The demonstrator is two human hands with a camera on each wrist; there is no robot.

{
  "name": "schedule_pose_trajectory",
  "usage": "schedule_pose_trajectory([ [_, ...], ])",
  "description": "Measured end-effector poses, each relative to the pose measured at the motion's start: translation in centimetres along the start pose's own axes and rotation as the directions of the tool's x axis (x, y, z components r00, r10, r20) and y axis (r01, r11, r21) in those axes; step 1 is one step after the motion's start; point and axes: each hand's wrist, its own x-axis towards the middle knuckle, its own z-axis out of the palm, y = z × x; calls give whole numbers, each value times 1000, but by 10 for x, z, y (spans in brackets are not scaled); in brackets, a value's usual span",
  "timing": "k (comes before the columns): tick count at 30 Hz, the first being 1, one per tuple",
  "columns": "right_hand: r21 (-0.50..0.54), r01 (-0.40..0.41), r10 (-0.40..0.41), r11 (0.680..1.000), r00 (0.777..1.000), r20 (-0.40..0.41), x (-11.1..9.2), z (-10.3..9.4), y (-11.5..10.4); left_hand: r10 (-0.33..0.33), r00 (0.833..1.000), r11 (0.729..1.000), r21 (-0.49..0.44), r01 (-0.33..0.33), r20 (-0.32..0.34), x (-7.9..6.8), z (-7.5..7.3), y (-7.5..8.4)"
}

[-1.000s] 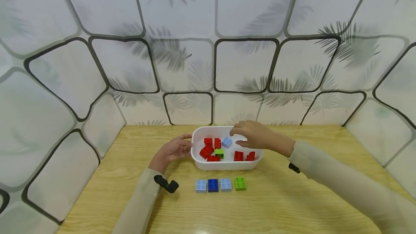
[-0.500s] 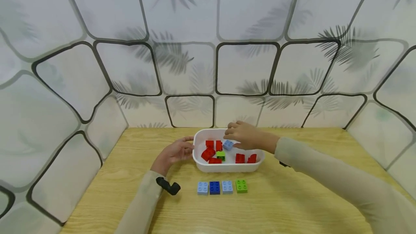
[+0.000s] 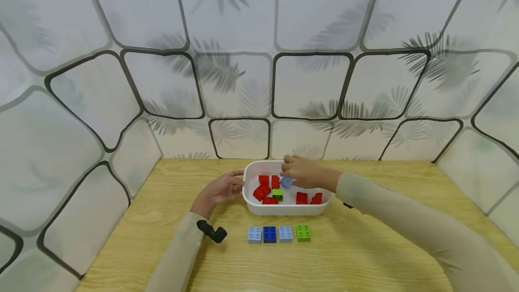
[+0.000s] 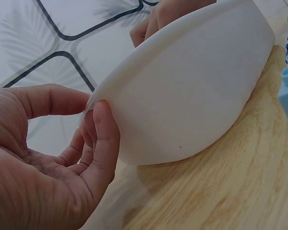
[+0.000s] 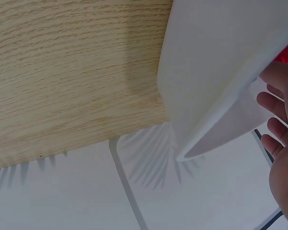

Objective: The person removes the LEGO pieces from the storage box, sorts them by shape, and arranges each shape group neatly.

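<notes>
A white plastic bin (image 3: 284,209) stands on the table with several red toy bricks (image 3: 261,192), a lime green brick (image 3: 277,194) and a light blue brick (image 3: 286,182) inside. At the bin's left end, my left hand (image 3: 220,189) holds the rim between thumb and fingers, also seen close in the left wrist view. Reaching in over the back right, my right hand (image 3: 306,172) has its curled fingers and thumb at the light blue brick and seems to pinch it. Its fingers partly cover that brick; in the right wrist view the bin wall hides most of it.
In front of the bin lies a row of bricks: light blue (image 3: 254,234), dark blue (image 3: 269,234), light blue (image 3: 285,234) and lime green (image 3: 303,233). A patterned wall (image 3: 239,139) borders the wooden table (image 3: 344,256) behind and at the sides.
My right hand has moved left and lower into the bin, and its fingers have closed in around the light blue brick. The left hand stays at the rim. The head view has shifted slightly.
</notes>
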Motion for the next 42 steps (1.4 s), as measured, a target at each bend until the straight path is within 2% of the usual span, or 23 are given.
schedule_pose_trajectory([
  [6, 18, -10, 9, 1000, 1000, 16, 4, 5, 1, -11, 1000, 1000, -12, 11, -6, 2, 0, 0],
  [14, -49, 30, -33, 998, 998, -52, 7, 15, 4, -2, 1000, 1000, -12, 2, -4, 4, -1, -1],
  [22, -31, 20, -20, 999, 1000, -10, 9, 15, 2, -14, 1000, 1000, -25, 14, 0, 3, -1, 0],
  [33, -69, 22, -23, 997, 1000, -21, 5, 19, 3, -4, 1000, 1000, -22, 5, 12, 1, 0, 0],
  [42, -52, 3, -4, 999, 1000, -20, 1, 15, 1, -8, 1000, 1000, -6, 8, 17, 2, -3, -2],
])
